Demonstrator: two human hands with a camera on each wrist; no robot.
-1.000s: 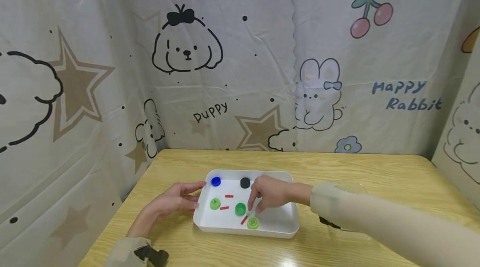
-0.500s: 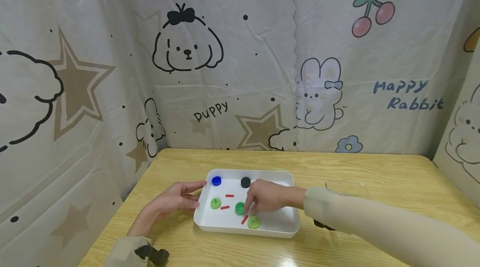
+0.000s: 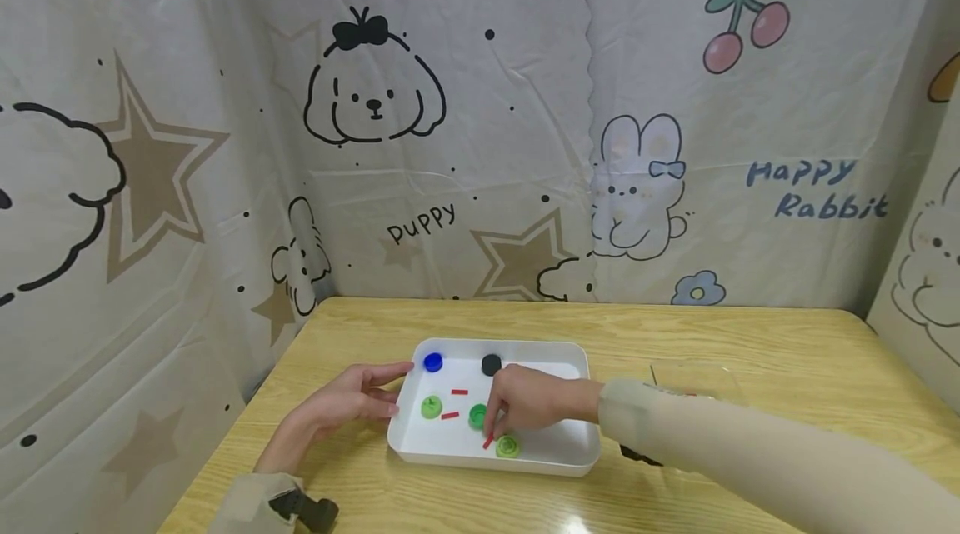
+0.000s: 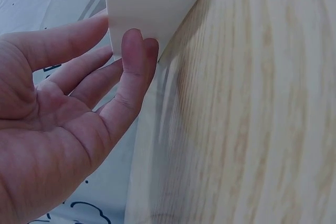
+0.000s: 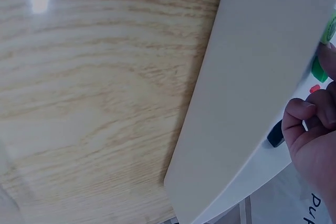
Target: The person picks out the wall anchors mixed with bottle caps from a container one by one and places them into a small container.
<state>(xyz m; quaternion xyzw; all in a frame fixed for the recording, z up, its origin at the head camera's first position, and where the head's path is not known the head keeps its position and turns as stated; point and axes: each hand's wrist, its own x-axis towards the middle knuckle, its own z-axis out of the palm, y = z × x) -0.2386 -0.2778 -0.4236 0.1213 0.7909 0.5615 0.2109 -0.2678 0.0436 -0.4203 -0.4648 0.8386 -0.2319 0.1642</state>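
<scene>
A shallow white tray (image 3: 420, 457) lies on the table with bottle caps and short red sticks in it. My left hand (image 3: 348, 398) rests its fairly straight fingertips against the tray's left side; in the left wrist view the fingers (image 4: 135, 59) touch the outer wall. Over the tray, my right hand (image 3: 527, 396) pinches the upper end of a red stick (image 3: 487, 442) between thumb and index finger. That stick lies between a green cap (image 3: 477, 416), partly hidden by the fingers, and a light green cap (image 3: 507, 446). The right wrist view cuts off those fingertips.
In the tray are also a blue cap (image 3: 432, 362), a black cap (image 3: 491, 365), another light green cap (image 3: 431, 407) and two more red sticks (image 3: 459, 391). A clear container (image 3: 701, 376) stands right of the tray, partly behind the right forearm. A printed curtain (image 3: 465, 101) hangs behind the table.
My right hand has moved left and down over the tray, and its thumb and index finger have closed together at the red stick. The left hand and tray have stayed put.
</scene>
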